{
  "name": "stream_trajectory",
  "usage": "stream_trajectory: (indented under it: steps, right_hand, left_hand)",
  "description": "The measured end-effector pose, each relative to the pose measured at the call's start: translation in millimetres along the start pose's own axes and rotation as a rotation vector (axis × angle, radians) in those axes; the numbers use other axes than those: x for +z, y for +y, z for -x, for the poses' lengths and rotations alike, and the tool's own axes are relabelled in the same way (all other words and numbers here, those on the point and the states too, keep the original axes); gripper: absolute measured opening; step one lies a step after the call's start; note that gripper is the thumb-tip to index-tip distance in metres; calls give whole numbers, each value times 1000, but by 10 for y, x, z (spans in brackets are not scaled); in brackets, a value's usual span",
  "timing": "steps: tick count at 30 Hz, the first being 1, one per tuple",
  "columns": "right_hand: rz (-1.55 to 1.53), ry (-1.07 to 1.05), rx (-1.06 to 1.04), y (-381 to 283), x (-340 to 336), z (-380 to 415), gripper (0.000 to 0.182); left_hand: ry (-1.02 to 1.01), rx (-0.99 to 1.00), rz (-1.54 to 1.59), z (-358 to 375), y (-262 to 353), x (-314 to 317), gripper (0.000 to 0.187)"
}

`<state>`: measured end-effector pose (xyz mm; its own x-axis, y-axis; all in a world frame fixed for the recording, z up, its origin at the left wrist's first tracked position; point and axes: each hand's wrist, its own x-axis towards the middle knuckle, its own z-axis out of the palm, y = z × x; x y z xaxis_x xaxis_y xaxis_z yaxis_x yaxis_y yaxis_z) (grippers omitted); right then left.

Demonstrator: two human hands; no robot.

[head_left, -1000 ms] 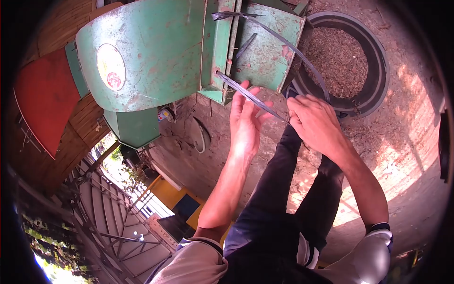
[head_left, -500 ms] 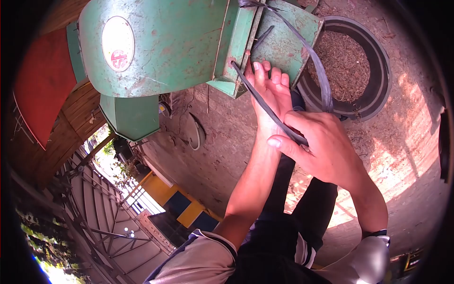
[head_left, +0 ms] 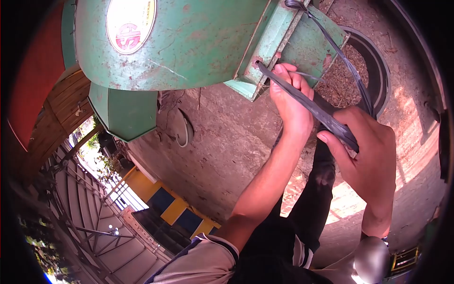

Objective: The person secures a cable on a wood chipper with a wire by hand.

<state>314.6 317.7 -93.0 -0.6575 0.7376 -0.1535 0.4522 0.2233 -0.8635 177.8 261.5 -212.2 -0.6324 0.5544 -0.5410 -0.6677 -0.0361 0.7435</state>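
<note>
A dark rubber-like strip (head_left: pixel 312 105) runs from a hole in the green metal machine (head_left: pixel 189 47) down to my right hand (head_left: pixel 366 151), which is closed on it and pulls it taut. From the machine's upper edge another length of the strip (head_left: pixel 338 49) hangs down behind my right hand. My left hand (head_left: pixel 293 97) is beside the machine's flange, fingers curled round the thin end of a strip (head_left: pixel 309 75) that pokes out to the right. The taut length passes in front of my left hand and hides part of it.
Under the green chute (head_left: pixel 312 40) stands a round black tub (head_left: pixel 378 80) holding brown shredded material. A green box-shaped part (head_left: pixel 125 113) hangs below the machine at left, near a red panel (head_left: pixel 38 90). A grey bowl-like object (head_left: pixel 183 128) is on the dirt floor.
My left hand has closed from open, upturned fingers. My right hand has moved right, away from the machine, with the strip. The view has shifted, so the machine sits further right.
</note>
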Motion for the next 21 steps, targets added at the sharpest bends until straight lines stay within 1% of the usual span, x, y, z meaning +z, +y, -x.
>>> stream_trajectory:
  steps: [2,3,5,6,8,9,10,11,12,13,14,15,16,17,18,19,20,21]
  right_hand:
    - [29,-27,40,-24,-59,-20,23]
    - [119,7,32,-7,-80,-27,25]
    - [310,51,33,56,-136,-47,32]
    - [320,45,33,116,-219,-94,32]
    - [583,17,-230,194,-382,-212,35]
    - [485,38,-199,172,-384,-233,39]
    - [488,33,-204,99,-368,-257,39]
    - [282,21,-77,-30,-331,-280,39]
    - [78,7,54,-163,-292,-314,39]
    - [113,-82,30,-299,-281,-392,42]
    - [119,-89,32,-364,-227,-448,42]
    - [155,-67,-70,-393,-156,-518,43]
    - [191,-45,-174,-386,-111,-590,43]
    - [192,9,-299,-332,-101,-659,39]
    - [198,0,-299,-399,-161,-690,39]
    - [139,-33,-213,-502,-286,-746,35]
    - [78,-68,-126,-573,-342,-782,31]
    - [-159,74,-182,-458,-170,-812,24]
  left_hand:
    - [118,39,-195,78,-35,-81,32]
    - [122,37,-193,73,-4,-204,32]
    - [47,2,-452,45,88,-490,37]
    - [51,60,-593,68,143,-511,41]
    - [-5,58,-697,53,214,-633,40]
    - [-1,58,-691,39,228,-649,40]
    - [-10,1,-713,10,239,-660,40]
    - [-19,-60,-735,-12,254,-654,40]
    - [-15,-66,-729,-6,304,-534,40]
    - [18,-155,-595,-2,327,-382,38]
    - [50,-244,-459,-14,335,-281,37]
    - [-49,-284,-273,-97,254,-373,34]
    - [41,-253,-137,-164,194,-240,32]
    - [121,-326,21,-186,194,-179,31]
    - [200,-397,180,-206,204,-126,31]
    - [153,-389,49,-231,161,-147,30]
    - [113,-373,49,-240,173,-145,31]
    - [197,-453,94,-248,192,-146,32]
